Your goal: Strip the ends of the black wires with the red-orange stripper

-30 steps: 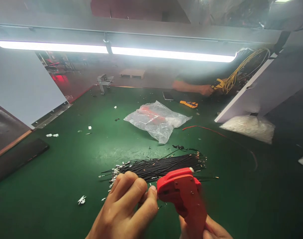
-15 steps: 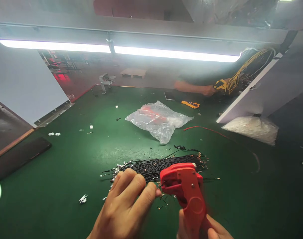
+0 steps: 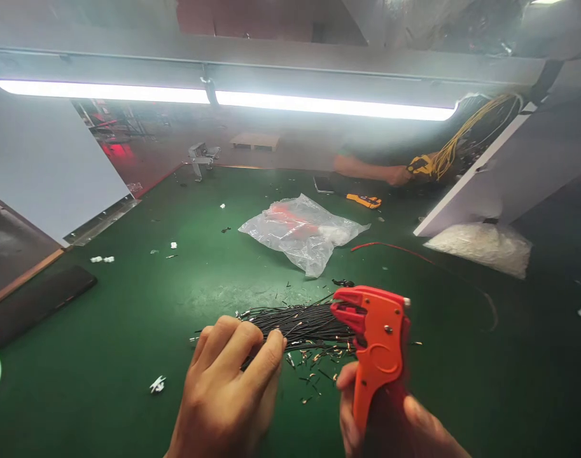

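My right hand (image 3: 405, 420) is wrapped around the handles of a red wire stripper (image 3: 383, 343). Its jaws point left and stand apart, with no wire visible between them. My left hand (image 3: 233, 378) is closed, thumb and forefinger pinched on a thin black wire (image 3: 293, 332) whose short end sticks out toward the stripper. Most of that wire is hidden by the fingers. Behind both hands lies a bundle of black wires (image 3: 304, 321), some with bare copper ends, partly covered by my left hand and the stripper. Small cut scraps (image 3: 314, 378) are scattered in front of the bundle.
A clear plastic bag (image 3: 304, 235) with red contents lies beyond the bundle. Farther back are a yellow tool (image 3: 364, 201) and a co-worker's arm (image 3: 371, 170) with another yellow tool. A red wire (image 3: 395, 247) and a bag of white pieces (image 3: 481, 248) lie right.
The stripper has moved up and right, away from my left hand, and its jaws have come off the wire. My left hand has shifted slightly left.
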Motion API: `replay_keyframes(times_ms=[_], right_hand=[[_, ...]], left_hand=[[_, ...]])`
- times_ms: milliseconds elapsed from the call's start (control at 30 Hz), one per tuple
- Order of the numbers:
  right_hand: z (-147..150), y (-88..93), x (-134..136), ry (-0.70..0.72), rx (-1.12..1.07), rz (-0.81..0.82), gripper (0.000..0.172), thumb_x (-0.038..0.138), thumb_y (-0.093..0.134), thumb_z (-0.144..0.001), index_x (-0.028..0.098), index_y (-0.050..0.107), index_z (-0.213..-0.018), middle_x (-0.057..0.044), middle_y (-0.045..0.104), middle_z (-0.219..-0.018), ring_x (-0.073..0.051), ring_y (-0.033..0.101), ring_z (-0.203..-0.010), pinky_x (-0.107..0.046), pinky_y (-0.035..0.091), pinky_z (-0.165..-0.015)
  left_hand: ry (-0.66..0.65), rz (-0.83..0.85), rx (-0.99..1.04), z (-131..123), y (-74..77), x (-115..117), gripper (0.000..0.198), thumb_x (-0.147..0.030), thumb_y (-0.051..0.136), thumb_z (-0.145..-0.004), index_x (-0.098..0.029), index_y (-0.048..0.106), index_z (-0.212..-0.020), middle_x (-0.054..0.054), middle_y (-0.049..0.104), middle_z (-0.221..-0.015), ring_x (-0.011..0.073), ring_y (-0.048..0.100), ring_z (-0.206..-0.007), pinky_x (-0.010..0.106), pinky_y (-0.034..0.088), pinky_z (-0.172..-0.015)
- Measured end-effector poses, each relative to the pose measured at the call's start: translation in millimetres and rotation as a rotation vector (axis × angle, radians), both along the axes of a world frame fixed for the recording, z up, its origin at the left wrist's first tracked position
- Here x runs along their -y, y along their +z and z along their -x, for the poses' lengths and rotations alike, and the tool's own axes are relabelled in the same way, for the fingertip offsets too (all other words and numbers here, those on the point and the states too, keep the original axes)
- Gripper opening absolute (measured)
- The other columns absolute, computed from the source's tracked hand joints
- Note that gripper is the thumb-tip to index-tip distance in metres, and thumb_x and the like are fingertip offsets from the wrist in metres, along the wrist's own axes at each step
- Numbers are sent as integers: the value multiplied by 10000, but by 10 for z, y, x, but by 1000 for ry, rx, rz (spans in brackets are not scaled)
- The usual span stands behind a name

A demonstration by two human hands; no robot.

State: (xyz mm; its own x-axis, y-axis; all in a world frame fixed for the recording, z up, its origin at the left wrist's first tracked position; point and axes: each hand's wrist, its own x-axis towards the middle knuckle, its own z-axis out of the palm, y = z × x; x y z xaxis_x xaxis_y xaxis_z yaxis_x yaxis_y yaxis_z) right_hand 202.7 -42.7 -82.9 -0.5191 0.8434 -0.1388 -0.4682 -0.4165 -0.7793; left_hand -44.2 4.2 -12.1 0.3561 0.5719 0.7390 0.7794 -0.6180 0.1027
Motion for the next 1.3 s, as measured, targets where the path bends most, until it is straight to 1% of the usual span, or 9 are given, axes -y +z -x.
replay_keyframes(times_ms=[200,300,367,533,733,867,1000,1100,1300], right_hand=[[-189,39,-146,-517,1057,-488,447,596,540,-930,311,563,-1273,-54,645,-1058,-308,576,-1000,-428,428,-870],[-218,-12,-234,-577,1487,-852,388,481,607,-929,241,558,-1230,-86,667,-1042,-310,609,-904,-458,445,-805],[-192,-54,-255,-520,1617,-1038,374,423,627,-922,191,558,-1208,-89,668,-959,-294,605,-832,-438,455,-745],[-65,-142,-209,-435,1751,-1170,454,380,742,-849,148,561,-1194,-86,653,-942,-287,586,-817,-424,448,-717],[-57,-242,-219,-444,1812,-1184,536,444,718,-862,104,570,-1249,-163,601,-1137,-324,564,-970,-443,431,-803],[-39,-133,-218,-526,1743,-1241,566,471,541,-968,99,509,-1393,-192,536,-1286,-359,495,-1120,-483,336,-903],[23,61,-178,-593,1411,-1298,322,326,439,-1027,160,570,-1271,-133,650,-1098,-315,529,-1041,-464,311,-870],[40,107,-170,-557,1334,-1375,210,221,510,-994,169,607,-1174,-76,726,-923,-290,571,-935,-439,272,-826],[37,36,-206,-456,1266,-1409,200,78,634,-913,214,668,-1055,34,751,-813,-221,605,-804,-404,232,-812]], left_hand=[[-51,29,43,-31,-42,6,212,61,639,-839,-112,690,-951,24,597,-784,144,477,-778,264,419,-719],[-77,50,40,-49,-75,13,220,53,651,-832,-117,670,-969,31,602,-817,150,477,-788,275,426,-708],[-101,89,38,-81,-121,20,210,39,642,-839,-128,660,-964,36,594,-830,155,471,-785,276,428,-690],[-149,222,10,-253,-330,56,287,70,461,-838,-170,610,-787,29,570,-761,161,440,-707,276,370,-616],[-127,101,75,-366,-529,69,283,25,450,-838,-180,569,-682,10,486,-640,165,352,-622,311,257,-584],[-134,74,42,-375,-538,59,254,-25,477,-885,-175,618,-736,5,475,-608,169,347,-601,320,229,-579],[-149,-42,95,-474,-552,65,280,-47,459,-926,-168,645,-755,-3,482,-576,165,365,-589,316,300,-616],[-162,-82,103,-537,-525,70,337,-38,432,-933,-176,643,-710,-9,473,-559,164,381,-579,314,360,-656],[-211,-26,-70,-520,-340,71,300,-17,492,-892,-166,679,-711,-10,501,-550,162,410,-568,307,383,-646]])
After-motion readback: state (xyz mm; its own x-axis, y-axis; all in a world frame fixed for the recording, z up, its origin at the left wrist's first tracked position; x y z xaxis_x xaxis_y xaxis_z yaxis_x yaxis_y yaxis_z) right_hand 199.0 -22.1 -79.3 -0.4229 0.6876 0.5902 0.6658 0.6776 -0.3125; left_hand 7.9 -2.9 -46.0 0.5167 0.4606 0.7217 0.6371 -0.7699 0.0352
